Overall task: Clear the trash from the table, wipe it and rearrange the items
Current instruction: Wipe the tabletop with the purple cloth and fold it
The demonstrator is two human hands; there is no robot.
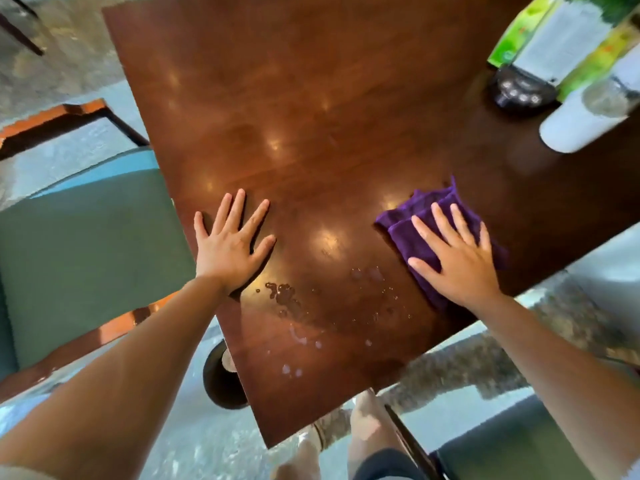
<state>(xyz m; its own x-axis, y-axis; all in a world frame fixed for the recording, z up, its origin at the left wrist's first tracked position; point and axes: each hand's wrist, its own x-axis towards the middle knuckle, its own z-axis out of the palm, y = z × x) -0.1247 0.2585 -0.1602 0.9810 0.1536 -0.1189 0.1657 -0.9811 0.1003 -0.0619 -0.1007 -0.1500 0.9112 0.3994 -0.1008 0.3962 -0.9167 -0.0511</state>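
Note:
A dark brown wooden table point(311, 98) fills the view. My right hand point(457, 258) lies flat, fingers spread, pressing a folded purple cloth point(426, 216) onto the tabletop near its right edge. My left hand point(232, 244) rests flat on the bare wood near the left edge, fingers apart, holding nothing. Between the hands, toward the near corner, are water drops and a small puddle point(282, 294) with whitish smears point(298, 336).
At the far right corner stand a green tissue box point(540, 36), a small black device with buttons point(519, 90) and a white cylindrical container point(581, 123). A green-cushioned chair point(86, 258) sits left of the table. The table's round base point(221, 379) and my feet show below.

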